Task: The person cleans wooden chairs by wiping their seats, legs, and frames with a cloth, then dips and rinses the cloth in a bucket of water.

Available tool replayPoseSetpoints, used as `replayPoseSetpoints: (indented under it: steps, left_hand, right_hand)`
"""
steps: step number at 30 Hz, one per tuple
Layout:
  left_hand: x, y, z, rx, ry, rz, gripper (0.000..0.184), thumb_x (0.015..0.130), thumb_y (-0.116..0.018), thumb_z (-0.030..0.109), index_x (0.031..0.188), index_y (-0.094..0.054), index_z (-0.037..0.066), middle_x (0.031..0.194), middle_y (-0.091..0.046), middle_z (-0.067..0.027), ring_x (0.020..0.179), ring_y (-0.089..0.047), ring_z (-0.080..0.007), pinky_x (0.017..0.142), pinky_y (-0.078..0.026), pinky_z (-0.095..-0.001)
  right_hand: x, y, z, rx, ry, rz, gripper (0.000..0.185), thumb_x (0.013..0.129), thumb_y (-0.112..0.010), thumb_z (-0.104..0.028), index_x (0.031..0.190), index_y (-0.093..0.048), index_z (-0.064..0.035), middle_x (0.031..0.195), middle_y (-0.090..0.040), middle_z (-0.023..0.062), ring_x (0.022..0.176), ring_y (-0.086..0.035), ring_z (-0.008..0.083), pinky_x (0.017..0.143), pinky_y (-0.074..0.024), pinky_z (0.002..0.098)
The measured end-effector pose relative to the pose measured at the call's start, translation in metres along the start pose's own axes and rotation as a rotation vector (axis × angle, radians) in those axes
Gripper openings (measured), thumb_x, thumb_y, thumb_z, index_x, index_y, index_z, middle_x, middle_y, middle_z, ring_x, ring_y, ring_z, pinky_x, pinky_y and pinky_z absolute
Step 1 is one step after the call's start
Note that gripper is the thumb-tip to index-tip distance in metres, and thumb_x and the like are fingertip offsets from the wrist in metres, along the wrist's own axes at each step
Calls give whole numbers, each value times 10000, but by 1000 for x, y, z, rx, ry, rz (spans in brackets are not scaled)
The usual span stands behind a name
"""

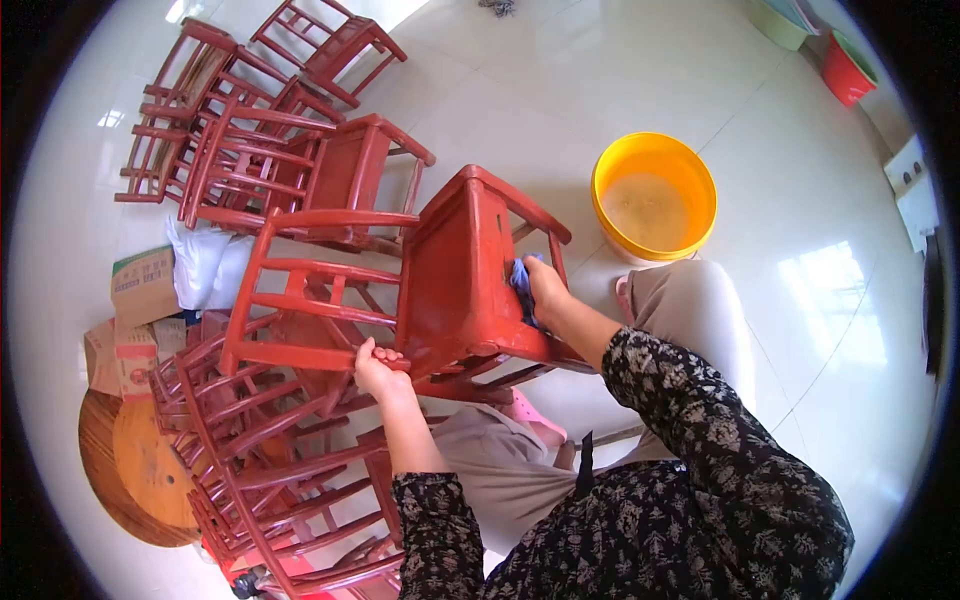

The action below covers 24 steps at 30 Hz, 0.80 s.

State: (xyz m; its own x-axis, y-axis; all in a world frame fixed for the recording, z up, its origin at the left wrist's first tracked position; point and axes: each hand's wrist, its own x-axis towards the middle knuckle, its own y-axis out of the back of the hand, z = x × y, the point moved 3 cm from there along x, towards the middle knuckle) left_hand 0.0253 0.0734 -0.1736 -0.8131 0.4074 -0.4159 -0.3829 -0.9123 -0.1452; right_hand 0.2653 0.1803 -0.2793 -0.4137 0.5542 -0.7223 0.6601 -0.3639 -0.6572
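Observation:
A red wooden chair (437,277) stands right in front of me, its backrest toward the left and its seat tilted in my view. My left hand (380,370) is closed around the lower post of the backrest, near the seat. With my right hand (543,288) I press a bluish-grey cloth (521,285) against the side edge of the seat. The fingers of that hand are bent over the cloth and partly hidden. A yellow bucket (655,195) with cloudy liquid in it stands on the floor beyond my right knee.
More red chairs (345,170) crowd the left, some stacked (270,440). Cardboard boxes (142,287), a white plastic bag (205,265) and a round wooden piece (150,465) lie at far left. A red tub (848,70) and a pale green basin (778,25) stand at upper right.

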Motion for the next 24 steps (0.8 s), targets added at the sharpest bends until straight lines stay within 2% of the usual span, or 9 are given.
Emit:
replayPoseSetpoints:
  steps: [2,7,11,14,16,17,19,22,24]
  left_hand:
    - [-13,-6,1,-106,-17,-11,219,738,-575,60,613,-399,103,519,-391,1,436,-390,-137,464,-360,-308]
    - [-20,-8,-1,-92,-11,-87,245,729,-574,63,576,-390,111,527,-399,0,437,-390,-140,494,-364,-304]
    - [-12,-12,0,-108,-32,-161,254,738,-567,81,564,-385,118,522,-400,-1,447,-396,-141,508,-364,-304]
    - [-2,1,-10,-143,-38,-186,238,764,-558,120,594,-392,120,535,-398,5,468,-398,-137,511,-361,-298]
    - [5,0,-16,-174,-53,-180,226,785,-554,153,624,-399,121,547,-393,14,486,-399,-133,515,-360,-290]
    - [9,1,-20,-201,-68,-80,216,780,-554,150,630,-403,119,550,-396,9,490,-404,-135,503,-366,-290]
    - [17,4,-30,-230,-162,131,164,724,-582,120,704,-423,83,544,-422,-9,469,-426,-141,440,-381,-278]
    - [33,13,-54,-228,-177,237,143,712,-567,95,714,-425,77,557,-434,-16,464,-428,-141,419,-374,-288]
    - [39,26,-70,-273,-77,357,128,708,-555,103,714,-427,89,552,-436,-13,448,-425,-145,399,-358,-289]
  right_hand:
    - [24,-3,-16,4,38,-16,262,850,-436,-282,760,-567,-74,713,-572,86,630,-555,238,680,-484,404]
    - [35,-14,-46,66,117,-26,239,867,-433,-250,816,-578,-67,794,-625,102,704,-600,246,714,-500,430]
    - [19,-20,-39,171,91,35,224,854,-450,-247,828,-583,-67,771,-620,90,682,-595,247,710,-503,421]
    - [4,-28,-36,120,111,-43,235,818,-467,-278,768,-586,-82,737,-639,85,690,-604,245,721,-506,371]
    - [-3,-35,-40,61,247,-26,245,809,-491,-296,771,-594,-77,719,-622,62,645,-578,206,667,-483,330]
    - [-7,-39,-40,51,245,-34,245,809,-491,-296,771,-594,-77,719,-622,62,645,-578,206,667,-483,330]
    - [-13,-44,-43,-120,480,-49,202,802,-534,-243,796,-571,-44,687,-576,36,563,-528,149,543,-430,292]
    - [-26,-52,-37,-171,588,-59,186,796,-550,-221,776,-563,-37,652,-552,10,541,-494,112,513,-390,273]
    - [-17,-47,-33,-250,637,-61,150,795,-549,-189,751,-558,-46,641,-537,-6,536,-481,98,505,-385,265]
